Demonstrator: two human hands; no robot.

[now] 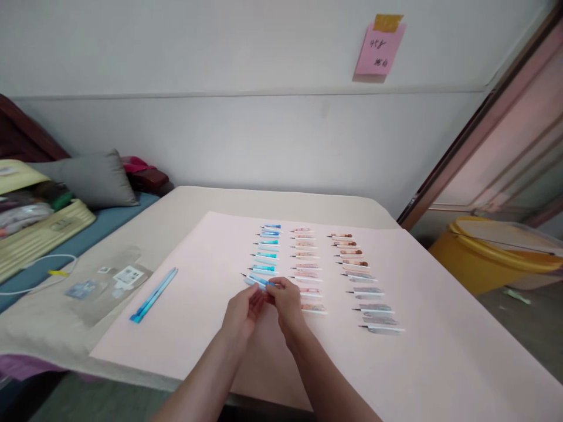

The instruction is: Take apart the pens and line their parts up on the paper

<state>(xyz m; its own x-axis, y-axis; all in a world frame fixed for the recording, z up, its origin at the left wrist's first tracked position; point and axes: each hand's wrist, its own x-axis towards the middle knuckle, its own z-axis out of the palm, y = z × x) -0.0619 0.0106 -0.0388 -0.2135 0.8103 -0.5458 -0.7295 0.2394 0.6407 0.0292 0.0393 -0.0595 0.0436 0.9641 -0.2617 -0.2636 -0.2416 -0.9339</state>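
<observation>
At the near end of the left column, my left hand (243, 309) and my right hand (285, 300) meet, fingers closed around a slim blue-and-white pen (258, 281) with a thin dark tip. Its near end is hidden by my fingers. Beyond it lie several similar pens with blue and turquoise patterns (265, 255). A middle column of pink-patterned pens (307, 266) runs beside my right hand, which partly covers the nearest ones. Farther right are brown-patterned pens (352, 254) and grey ones (373, 308). Long blue pen pieces (153, 296) lie together on the left.
Pale pink sheeting (197, 340) covers much of the table (185, 202). A clear plastic bag (109, 287) with labels lies at left. Beyond it are a grey cushion (99, 179) and a white cable (39, 287). A yellow bin (475, 255) stands at right, below a wall note (379, 53).
</observation>
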